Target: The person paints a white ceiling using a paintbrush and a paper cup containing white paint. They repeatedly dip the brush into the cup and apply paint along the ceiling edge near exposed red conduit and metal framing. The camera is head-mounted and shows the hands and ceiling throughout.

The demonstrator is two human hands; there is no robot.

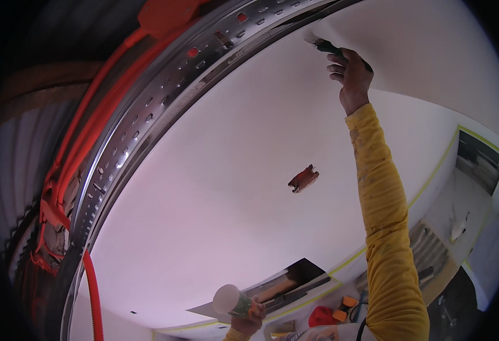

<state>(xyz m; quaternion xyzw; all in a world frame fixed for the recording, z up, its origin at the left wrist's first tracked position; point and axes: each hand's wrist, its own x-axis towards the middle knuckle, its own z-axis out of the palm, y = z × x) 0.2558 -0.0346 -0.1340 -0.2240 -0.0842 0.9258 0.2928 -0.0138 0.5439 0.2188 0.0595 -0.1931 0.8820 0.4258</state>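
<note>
Most of the view is filled by a broad white surface (pixel 221 170), smooth and bordered at the lower right by strips of yellow tape (pixel 431 184). Along its left side a curved-looking, perforated metal track (pixel 141 113) is seen, and beyond that a grey corrugated sheet (pixel 19 170) is partly lost in shadow. Between the two, orange-red conduits (pixel 99 122) are strung. In front of the white surface a raised right arm is covered by a stained yellow sleeve (pixel 383 193). Near the lower edge, the surface is interrupted by a dark rectangular opening (pixel 300 273).

At the top, a dark-handled brush (pixel 329 48) is gripped in the right hand (pixel 354 77), with the fingers curled around the handle. Its pale bristles are pointed to the left, at or very near the white surface; actual contact cannot be told for certain. Low in the view, a white cup (pixel 226 300) with a partly green side is grasped by the left hand (pixel 248 323); its contents cannot be made out. Near the middle, a small ragged cut-out (pixel 304 179) is shown, reddish inside.
</note>
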